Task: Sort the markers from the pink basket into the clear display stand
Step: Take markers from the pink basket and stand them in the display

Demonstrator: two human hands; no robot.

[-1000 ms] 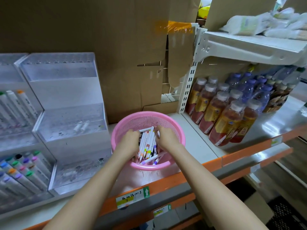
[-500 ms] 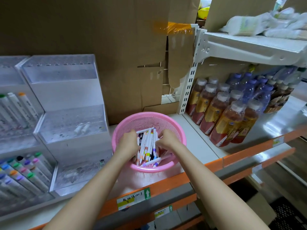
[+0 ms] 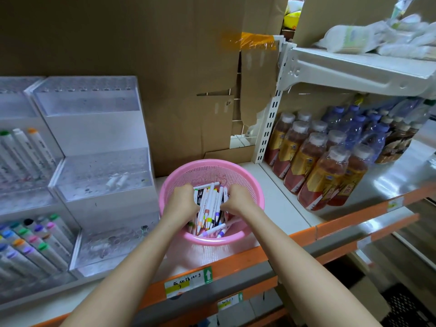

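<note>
The basket (image 3: 256, 193) is sitting at the near edge of the shelf (image 3: 283, 208), just right of the stand (image 3: 99, 135), and the markers (image 3: 208, 206) are lying heaped inside it, most of them pointing near to far with their coloured bands and tips showing toward the near side. Both hands are reaching down into the basket from the near side. The left hand (image 3: 181, 200) is pressing against the left flank of the heap and the right hand (image 3: 239, 199) against the right flank, so that a bundle of markers is being squeezed between them. The fingers (image 3: 190, 192) of each hand are curling in around that bundle and clamping on it; their tips are hiding among the markers. The stand's three stepped tiers are holding no markers, though two small white pieces (image 3: 116, 181) are lying in the middle tier. Further left, a second stand (image 3: 14, 107) is carrying rows of fat pens (image 3: 30, 241) with coloured caps. To the right, bottles (image 3: 318, 171) of brown drink are standing in rows on a lower shelf, and cardboard (image 3: 141, 55) is covering the wall behind everything.
</note>
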